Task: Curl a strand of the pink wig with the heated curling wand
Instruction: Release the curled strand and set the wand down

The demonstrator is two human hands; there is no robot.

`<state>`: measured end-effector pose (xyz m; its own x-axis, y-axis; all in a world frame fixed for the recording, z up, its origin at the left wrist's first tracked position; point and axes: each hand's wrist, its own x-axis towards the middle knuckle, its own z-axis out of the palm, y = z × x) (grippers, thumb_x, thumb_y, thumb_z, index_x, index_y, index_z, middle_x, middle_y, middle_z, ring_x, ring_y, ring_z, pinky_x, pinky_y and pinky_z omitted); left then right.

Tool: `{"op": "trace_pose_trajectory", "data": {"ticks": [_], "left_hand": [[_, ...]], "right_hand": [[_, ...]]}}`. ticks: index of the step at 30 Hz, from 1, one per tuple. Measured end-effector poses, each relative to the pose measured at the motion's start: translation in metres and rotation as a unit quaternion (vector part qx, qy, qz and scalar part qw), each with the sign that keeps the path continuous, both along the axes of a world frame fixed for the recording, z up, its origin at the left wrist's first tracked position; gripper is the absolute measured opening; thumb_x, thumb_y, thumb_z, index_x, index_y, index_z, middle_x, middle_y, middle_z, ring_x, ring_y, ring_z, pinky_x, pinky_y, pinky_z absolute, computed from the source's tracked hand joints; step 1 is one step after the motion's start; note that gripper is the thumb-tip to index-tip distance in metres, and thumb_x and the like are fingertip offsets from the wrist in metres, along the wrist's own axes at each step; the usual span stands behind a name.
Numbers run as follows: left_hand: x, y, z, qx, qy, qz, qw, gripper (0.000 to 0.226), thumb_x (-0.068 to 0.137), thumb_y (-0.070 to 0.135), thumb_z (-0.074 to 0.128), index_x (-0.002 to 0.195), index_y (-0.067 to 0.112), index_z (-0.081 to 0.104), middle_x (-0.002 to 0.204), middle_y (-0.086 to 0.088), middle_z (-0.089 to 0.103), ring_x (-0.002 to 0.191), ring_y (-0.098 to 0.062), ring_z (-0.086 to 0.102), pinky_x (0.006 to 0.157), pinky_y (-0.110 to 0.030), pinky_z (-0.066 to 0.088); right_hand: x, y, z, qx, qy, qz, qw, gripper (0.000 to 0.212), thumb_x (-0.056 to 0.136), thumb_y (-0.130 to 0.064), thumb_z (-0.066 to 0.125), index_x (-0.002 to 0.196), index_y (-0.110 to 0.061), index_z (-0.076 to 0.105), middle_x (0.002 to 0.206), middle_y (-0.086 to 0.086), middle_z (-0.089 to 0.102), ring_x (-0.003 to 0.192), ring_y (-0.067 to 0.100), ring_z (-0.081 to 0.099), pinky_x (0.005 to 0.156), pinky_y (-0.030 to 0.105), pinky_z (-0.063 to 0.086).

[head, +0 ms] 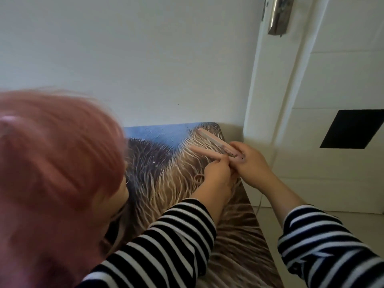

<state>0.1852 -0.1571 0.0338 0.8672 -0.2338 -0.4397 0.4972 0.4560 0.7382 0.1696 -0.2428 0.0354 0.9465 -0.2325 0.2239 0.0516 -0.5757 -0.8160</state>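
The pink wig [56, 154] fills the left of the view, close and blurred, on a head form. Over the far right part of the table, both hands meet on a small pink curling wand [209, 140]. Its two arms are spread apart and point up-left, away from me. My right hand [252, 166] wraps the handle end. My left hand [217, 176] pinches the wand near its hinge, at the lower arm. The wand is apart from the wig and no strand lies in it. Both of my sleeves are black-and-white striped.
The table [166, 183] carries a printed cover of brown fur and blue. A thin cord [258, 204] hangs off its right edge. A white door [332, 100] with a metal handle [278, 15] and a black patch [353, 129] stands at the right.
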Motion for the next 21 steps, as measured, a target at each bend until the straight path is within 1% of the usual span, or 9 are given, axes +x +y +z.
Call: {"op": "trace_pose_trajectory", "data": {"ticks": [2,5,9,12,14,16,17,19,21], "left_hand": [[0.018,-0.001,-0.004,0.019,0.002,0.012,1.000,0.023,0.094,0.015,0.047,0.110,0.003,0.059,0.083,-0.014,0.069,0.069,-0.023,0.067,0.052,-0.028,0.054],[0.046,-0.001,-0.007,0.062,0.000,0.027,0.998,0.019,0.092,0.012,0.050,0.104,0.001,0.060,0.080,-0.014,0.069,0.060,-0.020,0.067,0.049,-0.027,0.054],[0.083,0.001,-0.012,0.129,-0.012,0.026,0.991,0.017,0.091,0.014,0.052,0.101,0.002,0.057,0.084,-0.010,0.065,0.066,-0.020,0.063,0.066,-0.033,0.055],[0.105,0.004,-0.015,0.166,-0.036,0.020,0.985,0.013,0.089,0.016,0.054,0.098,0.007,0.054,0.084,-0.006,0.061,0.070,-0.019,0.061,0.059,-0.028,0.052],[0.118,0.006,-0.015,0.168,-0.013,0.031,0.985,0.018,0.090,0.012,0.050,0.104,0.000,0.056,0.092,-0.010,0.066,0.061,-0.018,0.060,0.050,-0.027,0.050],[0.133,0.007,-0.016,0.159,0.020,0.054,0.986,0.025,0.092,0.007,0.044,0.111,-0.004,0.056,0.098,-0.015,0.069,0.048,-0.018,0.058,0.039,-0.025,0.048],[0.138,0.007,-0.016,0.171,0.015,0.060,0.983,0.024,0.092,0.005,0.044,0.110,-0.005,0.057,0.092,-0.014,0.068,0.042,-0.017,0.057,0.035,-0.022,0.046],[0.144,0.009,-0.017,0.189,0.005,0.051,0.981,0.021,0.089,0.002,0.048,0.105,-0.004,0.059,0.077,-0.014,0.065,0.034,-0.016,0.056,0.033,-0.020,0.046],[0.152,0.012,-0.018,0.195,0.010,0.044,0.980,0.022,0.085,0.000,0.052,0.105,-0.004,0.061,0.075,-0.016,0.067,0.038,-0.018,0.061,0.036,-0.024,0.050]], "right_hand": [[0.020,-0.002,-0.005,0.012,0.003,0.005,1.000,0.036,0.083,-0.016,0.059,0.119,-0.022,0.056,0.106,-0.002,0.063,0.091,0.014,0.058,0.069,0.018,0.042],[0.046,-0.002,-0.010,0.011,-0.002,0.010,1.000,0.032,0.083,-0.015,0.057,0.114,-0.023,0.055,0.100,-0.004,0.060,0.088,0.014,0.057,0.073,0.024,0.042],[0.078,0.000,-0.015,0.001,-0.007,0.030,1.000,0.022,0.086,-0.018,0.056,0.107,-0.026,0.056,0.094,-0.007,0.058,0.086,0.014,0.056,0.067,0.023,0.041],[0.102,0.002,-0.018,-0.023,-0.009,0.037,0.999,0.021,0.086,-0.019,0.055,0.106,-0.023,0.058,0.098,-0.001,0.064,0.087,0.017,0.059,0.070,0.028,0.044],[0.116,0.003,-0.022,-0.023,-0.007,0.042,0.999,0.022,0.085,-0.020,0.055,0.107,-0.022,0.058,0.098,0.000,0.065,0.087,0.019,0.060,0.074,0.031,0.045],[0.128,0.004,-0.028,-0.019,-0.002,0.052,0.998,0.020,0.085,-0.024,0.055,0.105,-0.023,0.058,0.095,-0.001,0.066,0.084,0.017,0.061,0.073,0.031,0.047],[0.134,0.004,-0.030,-0.020,-0.001,0.058,0.998,0.020,0.085,-0.025,0.054,0.104,-0.024,0.059,0.093,-0.001,0.066,0.082,0.016,0.061,0.072,0.031,0.048],[0.143,0.005,-0.033,-0.026,0.000,0.068,0.997,0.020,0.083,-0.027,0.055,0.102,-0.024,0.060,0.090,-0.001,0.067,0.081,0.016,0.061,0.073,0.033,0.050],[0.153,0.005,-0.036,-0.033,0.003,0.075,0.997,0.020,0.082,-0.029,0.055,0.100,-0.024,0.061,0.090,-0.001,0.067,0.081,0.017,0.061,0.072,0.034,0.049]]}}
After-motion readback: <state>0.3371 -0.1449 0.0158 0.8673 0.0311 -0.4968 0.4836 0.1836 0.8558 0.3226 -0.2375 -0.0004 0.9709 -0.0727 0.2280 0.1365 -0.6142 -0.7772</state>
